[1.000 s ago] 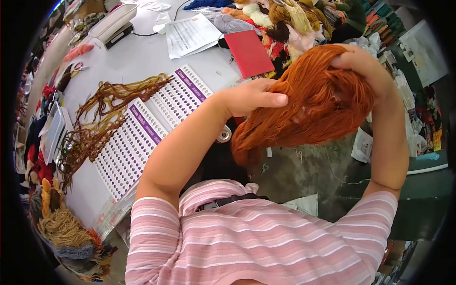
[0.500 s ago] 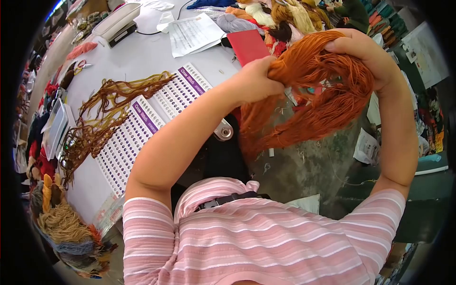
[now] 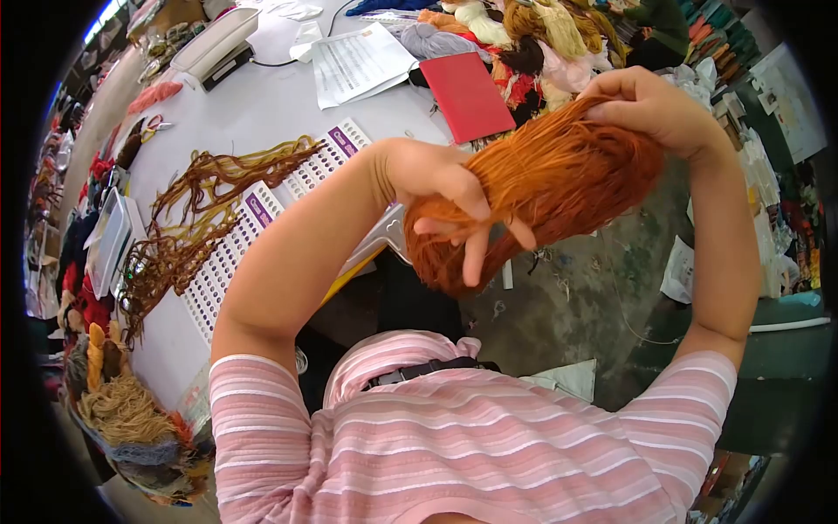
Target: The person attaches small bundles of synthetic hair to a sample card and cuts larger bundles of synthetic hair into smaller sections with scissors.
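A thick looped hank of orange-rust thread is held up in front of me, over the table edge and the floor. My left hand has its fingers spread through the loop at the hank's left end, with the thumb lying across the strands. At the upper right end, my right hand is closed round the strands, thumb on the near side and fingers behind. Left of my arm lie white cards with purple bands and rows of holes, with brown and olive threads trailing from them.
On the table are a red folder, printed sheets, a scale with a tray and scissors. Coloured hanks are heaped at the back. A bundle of tan yarn stands at lower left.
The hank has moved left and down and its loop has narrowed. My left hand went from a closed grip to fingers spread through the strands. More of the red folder shows.
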The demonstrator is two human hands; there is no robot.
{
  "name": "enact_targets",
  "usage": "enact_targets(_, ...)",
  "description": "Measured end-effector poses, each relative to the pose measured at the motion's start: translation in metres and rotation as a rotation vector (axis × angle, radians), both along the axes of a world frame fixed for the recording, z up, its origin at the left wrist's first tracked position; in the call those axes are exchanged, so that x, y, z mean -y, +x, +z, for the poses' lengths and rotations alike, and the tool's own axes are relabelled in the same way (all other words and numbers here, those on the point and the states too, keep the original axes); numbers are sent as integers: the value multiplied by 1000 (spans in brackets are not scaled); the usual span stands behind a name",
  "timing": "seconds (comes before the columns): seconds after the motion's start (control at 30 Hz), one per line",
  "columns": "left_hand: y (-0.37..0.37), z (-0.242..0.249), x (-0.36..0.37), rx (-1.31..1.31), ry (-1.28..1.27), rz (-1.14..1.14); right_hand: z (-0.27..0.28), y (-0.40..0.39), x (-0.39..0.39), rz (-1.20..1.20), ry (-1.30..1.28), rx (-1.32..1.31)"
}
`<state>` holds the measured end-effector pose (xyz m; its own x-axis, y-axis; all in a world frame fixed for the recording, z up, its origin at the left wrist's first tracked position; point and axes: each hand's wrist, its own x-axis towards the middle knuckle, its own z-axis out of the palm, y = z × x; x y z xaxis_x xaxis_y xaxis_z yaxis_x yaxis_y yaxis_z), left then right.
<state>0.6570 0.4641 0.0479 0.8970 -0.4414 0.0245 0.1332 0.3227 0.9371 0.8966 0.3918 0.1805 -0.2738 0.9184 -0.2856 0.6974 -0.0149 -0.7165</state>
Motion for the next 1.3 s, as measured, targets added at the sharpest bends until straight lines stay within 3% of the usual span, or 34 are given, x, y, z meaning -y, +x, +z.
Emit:
enact_targets(0.1, 5, -4, 0, 50, 116, -26, -20, 11, -17, 110, -27, 23)
enact_targets(0.23, 3, -13, 6, 155, -78, -85, -53, 36, -45, 296, -279, -250)
enact_targets(0.3, 1, -4, 10, 164, -40, 55, -106, 18, -43, 315, -219, -674)
enact_targets(0.33, 0, 12, 12, -5, 55, 151, -139, 6, -40, 344, -222, -875)
enact_targets(0.37, 1, 9, 10, 18, 139, 234, -158, -9, -31, 394, -366, -1045)
enact_targets(0.43, 5, -5, 6, 61, 291, 412, -164, -21, -15, 321, -305, -858)
enact_targets(0.57, -1, 0, -1, 149, 122, 384, -153, 5, -30, -29, -258, -499)
enact_targets(0.63, 11, -50, 1, 218, -70, 368, -137, 36, -48, -126, -183, -411)
enact_targets(0.67, 18, -82, 8, 250, -219, 355, -130, 49, -63, 90, -40, -256)
enact_targets(0.7, 18, -86, 13, 133, -354, 352, -124, 62, -84, 307, 102, -97)
enact_targets(0.77, 15, -80, 25, -252, -611, 369, -124, 88, -139, 220, 73, -230)
enact_targets(0.8, 19, -84, 30, -322, -576, 455, -125, 95, -174, -155, 57, -367)
enact_targets(0.83, 21, -97, 35, -388, -588, 525, -128, 117, -227, -165, 323, -243)
enact_targets(0.9, 24, -125, 45, -523, -607, 661, -133, 153, -321, -442, 827, 35)
enact_targets(0.97, 25, -139, 55, -524, -464, 760, -134, 177, -393, -660, 1054, 373)
enact_targets(1.03, 25, -149, 59, -442, -347, 871, -152, 206, -451, -687, 899, 601)
enact_targets(1.1, 20, -150, 49, -583, -506, 779, -148, 200, -474, -698, 721, 777)
enact_targets(1.17, 17, -150, 47, -641, -637, 755, -154, 196, -470, -692, 499, 923)
enact_targets(1.3, 20, -155, 55, -705, -630, 764, -137, 184, -441, -625, 184, 1056)
